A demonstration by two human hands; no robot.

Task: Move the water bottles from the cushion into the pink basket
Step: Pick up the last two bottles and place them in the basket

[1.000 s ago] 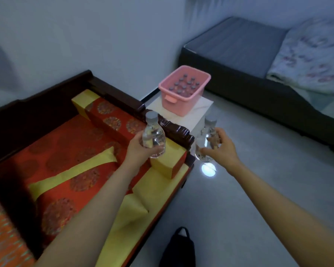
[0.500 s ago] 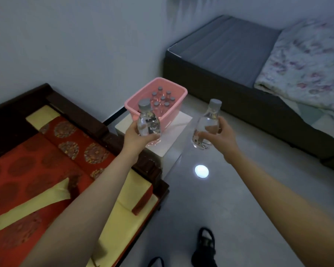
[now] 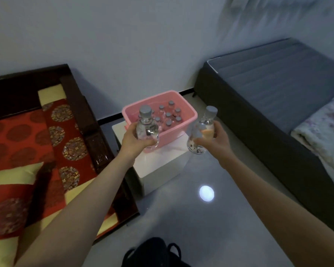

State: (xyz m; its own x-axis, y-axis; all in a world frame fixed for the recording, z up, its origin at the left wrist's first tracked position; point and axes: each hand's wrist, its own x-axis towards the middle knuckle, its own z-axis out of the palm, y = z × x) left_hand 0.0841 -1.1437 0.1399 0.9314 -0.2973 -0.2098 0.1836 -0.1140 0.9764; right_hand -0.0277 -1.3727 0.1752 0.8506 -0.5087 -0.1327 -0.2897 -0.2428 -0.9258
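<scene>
1. Bottle stands upright, cap up, my left hand wrapped around its clear, rounded body before the basket.
2. Second bottle tilts slightly, gripped by my right hand.
3. The pink plastic basket holds more grey-capped bottles.

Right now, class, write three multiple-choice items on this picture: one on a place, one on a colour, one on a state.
1. The pink plastic basket sits on:
A. the white box-shaped stand
B. the grey mattress
C. the floor

2. The bottle caps are:
A. red
B. grey
C. green

3. The left hand is:
A. empty
B. flat on the cushion
C. gripping a clear plastic water bottle

Answers: 1 A, the basket rests on the stand's top; 2 B, every visible cap is grey; 3 C, fingers wrap the bottle's body.
</scene>
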